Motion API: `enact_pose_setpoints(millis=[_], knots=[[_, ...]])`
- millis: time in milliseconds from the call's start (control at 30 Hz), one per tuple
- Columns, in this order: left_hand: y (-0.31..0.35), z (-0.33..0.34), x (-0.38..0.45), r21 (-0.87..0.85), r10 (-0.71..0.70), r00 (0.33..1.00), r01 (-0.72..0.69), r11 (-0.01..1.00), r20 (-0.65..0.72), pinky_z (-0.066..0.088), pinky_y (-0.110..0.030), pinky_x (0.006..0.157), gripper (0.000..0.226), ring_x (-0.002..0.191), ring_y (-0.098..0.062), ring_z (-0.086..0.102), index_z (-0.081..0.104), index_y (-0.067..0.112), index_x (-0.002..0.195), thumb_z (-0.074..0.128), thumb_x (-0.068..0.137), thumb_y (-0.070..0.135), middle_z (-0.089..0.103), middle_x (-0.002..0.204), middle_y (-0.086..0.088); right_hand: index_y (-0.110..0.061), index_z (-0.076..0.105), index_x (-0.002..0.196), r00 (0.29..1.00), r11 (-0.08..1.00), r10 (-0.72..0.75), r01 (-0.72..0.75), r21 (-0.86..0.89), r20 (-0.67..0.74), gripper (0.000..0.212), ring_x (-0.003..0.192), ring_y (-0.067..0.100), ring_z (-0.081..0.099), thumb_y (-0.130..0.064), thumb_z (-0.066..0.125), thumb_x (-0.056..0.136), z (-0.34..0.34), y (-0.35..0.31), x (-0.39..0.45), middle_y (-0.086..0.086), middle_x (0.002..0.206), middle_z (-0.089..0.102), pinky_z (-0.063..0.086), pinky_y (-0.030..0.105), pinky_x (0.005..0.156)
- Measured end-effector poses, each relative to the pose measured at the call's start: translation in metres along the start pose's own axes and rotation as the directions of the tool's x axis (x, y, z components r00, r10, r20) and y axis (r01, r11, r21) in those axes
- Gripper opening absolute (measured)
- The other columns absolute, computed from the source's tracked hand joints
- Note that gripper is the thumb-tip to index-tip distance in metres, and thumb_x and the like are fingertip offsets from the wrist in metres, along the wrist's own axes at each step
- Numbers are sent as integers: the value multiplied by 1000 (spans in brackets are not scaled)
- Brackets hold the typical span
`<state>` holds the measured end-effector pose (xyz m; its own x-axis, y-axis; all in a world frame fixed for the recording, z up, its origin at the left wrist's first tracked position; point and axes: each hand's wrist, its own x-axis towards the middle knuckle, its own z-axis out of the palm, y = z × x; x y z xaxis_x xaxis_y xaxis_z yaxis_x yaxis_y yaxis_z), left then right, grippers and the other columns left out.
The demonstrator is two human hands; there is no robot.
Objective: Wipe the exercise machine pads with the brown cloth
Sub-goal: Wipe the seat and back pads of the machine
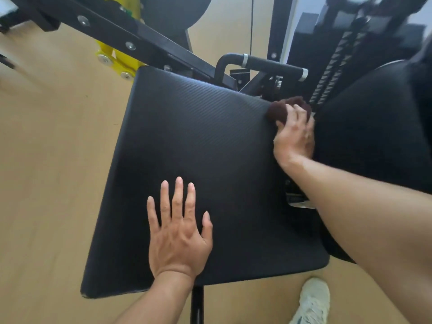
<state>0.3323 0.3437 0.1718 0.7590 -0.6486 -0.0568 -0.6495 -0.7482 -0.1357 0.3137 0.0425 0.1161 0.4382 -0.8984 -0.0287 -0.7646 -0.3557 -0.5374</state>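
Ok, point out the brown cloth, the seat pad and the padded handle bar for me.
brown cloth (278, 111): head view, on the bunched part left of the fingers.
seat pad (198, 141): head view, on the bare textured middle.
padded handle bar (273, 64): head view, on the black grip between the silver collars.

left hand (178, 232) flat, fingers spread, right hand (294, 134) clenched

**A gym floor, seen from above a weight machine**

This is a gym or fitness room. A large black padded seat (205, 164) with a ribbed vinyl surface sits on a black steel frame (131, 36) bolted together with visible bolts. Beyond it are a foam-gripped handle bar (273, 63), a thin cable (252, 24) and a dark weight stack (308, 38). Yellow bracket plates (117, 59) mark a pivot. The floor (46, 160) is plain tan.
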Motion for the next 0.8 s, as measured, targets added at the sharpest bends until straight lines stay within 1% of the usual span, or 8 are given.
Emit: enact_pose_setpoints(millis=[100,200,333,433,533,667,733,800], knots=[[0,1,0,-8,3,1000,-3,1000,-8,14,-59,123,69,156,-33,11,31,13,155,35,95,47,25,166,-11,-21,42,151,994,991,106,-105,81,-18,49,137,31,39,-25,50,103,3,1,-30,-1,159,38,40,47,110],[1,1,0,-23,8,1000,-8,1000,-13,14,-60,123,69,156,-34,13,32,11,154,35,95,46,26,165,-12,-24,40,152,988,982,153,-154,110,20,49,140,25,37,-28,48,104,2,6,-40,-5,161,33,38,45,110],[1,0,0,-24,9,1000,-9,1000,-27,14,-60,123,69,155,-34,14,34,10,154,34,95,46,26,165,-12,-20,42,149,989,981,147,-148,123,16,46,139,27,38,-26,46,104,7,3,-13,0,159,35,31,40,113],[1,2,0,-20,14,999,-14,1000,-34,13,-60,123,69,156,-34,12,31,11,155,35,95,45,25,165,-13,-17,45,146,981,972,192,-189,136,-9,44,138,29,41,-27,47,103,12,-4,16,4,154,41,34,39,111],[1,3,-1,-20,9,999,-10,1000,-40,11,-59,124,69,156,-33,10,30,11,155,37,95,45,24,166,-12,-17,48,144,977,967,211,-205,149,-25,42,140,28,41,-29,48,103,13,-7,34,4,151,46,35,41,113],[2,3,0,-10,5,999,-6,1000,-40,11,-59,124,69,156,-33,9,28,12,156,36,96,46,23,166,-11,-28,54,139,996,975,93,-92,203,7,40,132,23,50,-28,55,99,0,-4,18,-4,144,54,39,38,110],[3,2,0,-11,0,999,-1,1000,-34,11,-59,124,69,156,-32,9,29,13,156,35,96,46,23,167,-10,-31,56,138,998,977,-32,20,214,52,42,131,21,52,-27,59,96,-8,-10,-12,-8,144,56,40,37,110],[4,0,0,-17,-9,999,9,1000,-31,11,-58,124,68,156,-32,9,30,13,156,34,96,46,23,167,-10,-31,60,136,975,954,-200,171,247,100,44,131,21,53,-26,64,92,-13,-20,-58,-8,143,58,41,36,109]])
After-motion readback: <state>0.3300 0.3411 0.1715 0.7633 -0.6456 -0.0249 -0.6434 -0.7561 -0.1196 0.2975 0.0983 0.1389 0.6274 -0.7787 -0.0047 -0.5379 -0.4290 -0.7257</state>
